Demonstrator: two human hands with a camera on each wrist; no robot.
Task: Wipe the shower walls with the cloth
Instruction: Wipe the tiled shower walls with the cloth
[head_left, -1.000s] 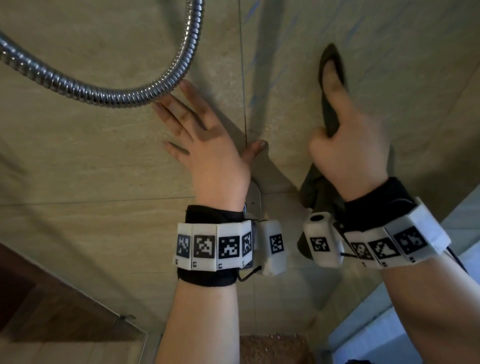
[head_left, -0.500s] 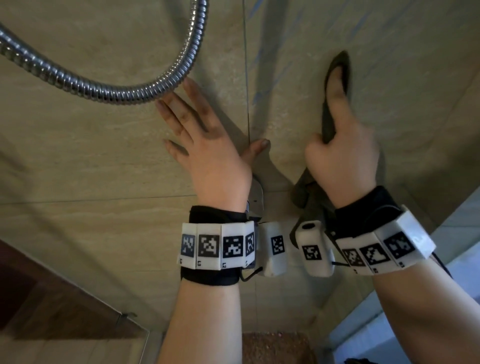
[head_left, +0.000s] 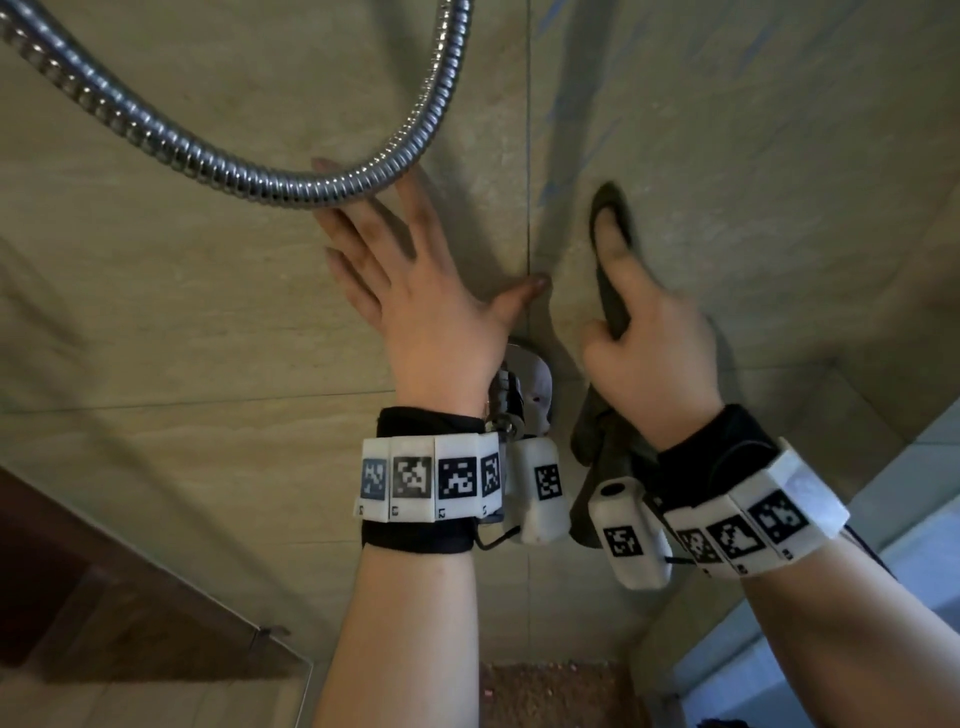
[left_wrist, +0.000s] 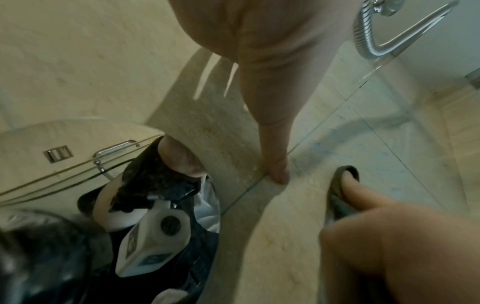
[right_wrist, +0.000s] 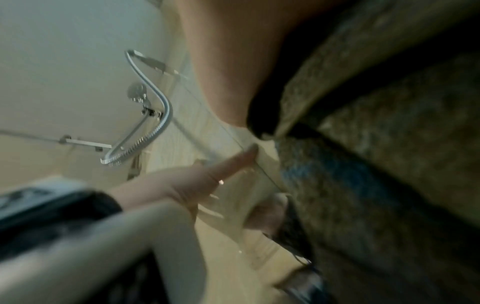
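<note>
My right hand grips a dark grey cloth and presses it on the beige tiled shower wall with the index finger stretched out. The rest of the cloth hangs below the fist. My left hand lies flat on the wall with its fingers spread, just left of the vertical tile joint. Its fingertips sit behind the shower hose. In the left wrist view, the left thumb touches the joint, with the cloth beside it. The right wrist view is filled by the cloth.
The metal shower hose loops across the wall above my left hand. A chrome wall fitting sits between my wrists. A glass panel edge runs at lower left, with the pebbled floor below and a pale ledge at lower right.
My right hand has slid the cloth down the wall and a little left, towards the tile joint. The left hand stays flat in place.
</note>
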